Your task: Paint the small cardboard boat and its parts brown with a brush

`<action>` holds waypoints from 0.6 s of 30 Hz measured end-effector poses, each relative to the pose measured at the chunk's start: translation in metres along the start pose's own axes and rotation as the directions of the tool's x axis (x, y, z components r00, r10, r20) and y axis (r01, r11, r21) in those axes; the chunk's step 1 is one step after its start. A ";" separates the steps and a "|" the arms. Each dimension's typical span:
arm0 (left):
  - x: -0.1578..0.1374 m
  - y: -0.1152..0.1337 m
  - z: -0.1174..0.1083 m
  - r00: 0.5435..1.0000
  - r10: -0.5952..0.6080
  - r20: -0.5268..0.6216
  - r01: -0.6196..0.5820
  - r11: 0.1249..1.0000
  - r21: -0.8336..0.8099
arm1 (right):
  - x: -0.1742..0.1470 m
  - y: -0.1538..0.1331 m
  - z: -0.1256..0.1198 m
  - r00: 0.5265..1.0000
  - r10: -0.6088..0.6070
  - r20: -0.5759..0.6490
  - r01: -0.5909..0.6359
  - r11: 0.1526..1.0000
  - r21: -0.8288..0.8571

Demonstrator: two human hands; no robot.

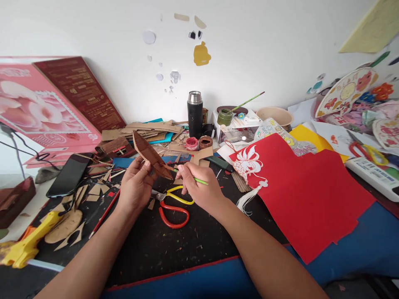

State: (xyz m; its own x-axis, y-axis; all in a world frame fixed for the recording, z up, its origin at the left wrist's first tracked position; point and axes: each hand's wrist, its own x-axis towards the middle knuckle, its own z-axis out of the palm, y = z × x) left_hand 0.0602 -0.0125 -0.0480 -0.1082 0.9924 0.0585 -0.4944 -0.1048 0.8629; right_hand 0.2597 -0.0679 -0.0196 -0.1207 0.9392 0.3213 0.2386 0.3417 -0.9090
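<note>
Paintbrush (246, 102) in green paint jar (225, 117)

In my left hand (136, 187) I hold a cardboard boat (151, 155), matt brown and wet-looking where painted. My right hand (202, 189) pinches a thin brush (199, 181) with a glossy green handle, probably plastic. Beneath lie scissors (173, 207) with shiny red and yellow plastic grips and dull metal blades on the matt black mat (162, 245). Toward the tabletop's right edge I see smooth red paper (311, 195); at the far edge, a flask (195, 114) of matt black with a brushed steel cap.
</note>
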 end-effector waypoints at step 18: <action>0.012 0.008 -0.013 0.996 0.060 -0.067 -0.060 0.998 -0.001 | -0.001 0.003 0.001 0.996 0.059 0.065 -0.063 0.996 0.069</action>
State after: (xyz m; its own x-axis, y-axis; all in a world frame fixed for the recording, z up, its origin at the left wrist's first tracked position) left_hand 0.0436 -0.0027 -0.0465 -0.1951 0.9778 0.0766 -0.4875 -0.1644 0.8575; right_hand 0.2601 -0.0675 -0.0231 -0.1691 0.9535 0.2494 0.1789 0.2785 -0.9436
